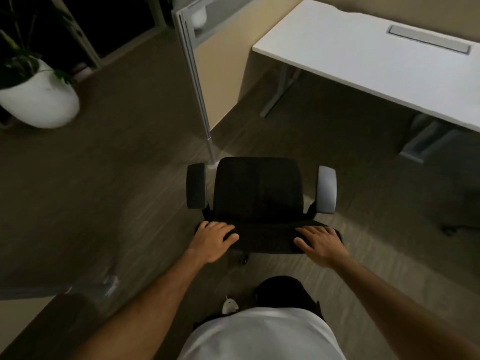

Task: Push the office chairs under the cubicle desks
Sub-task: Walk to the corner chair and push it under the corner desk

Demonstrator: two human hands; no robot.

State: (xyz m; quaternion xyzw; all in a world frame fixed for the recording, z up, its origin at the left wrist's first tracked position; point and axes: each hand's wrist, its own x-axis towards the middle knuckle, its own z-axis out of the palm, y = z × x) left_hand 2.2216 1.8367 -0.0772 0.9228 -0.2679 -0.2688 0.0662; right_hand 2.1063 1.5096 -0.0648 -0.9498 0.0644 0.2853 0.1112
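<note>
A black office chair [258, 189] with two armrests stands on the carpet right in front of me, its seat facing away. My left hand [213, 239] grips the left end of the backrest top. My right hand [320, 241] grips the right end. A white cubicle desk [363, 61] stands at the upper right, some way beyond the chair, with open floor beneath it.
A cubicle partition [197, 81] with a metal end post stands just beyond the chair's left armrest. A white planter [41, 102] with a plant sits at the far left. A grey desk foot [426, 141] rests at the right, and a dark chair base [452, 229] shows there.
</note>
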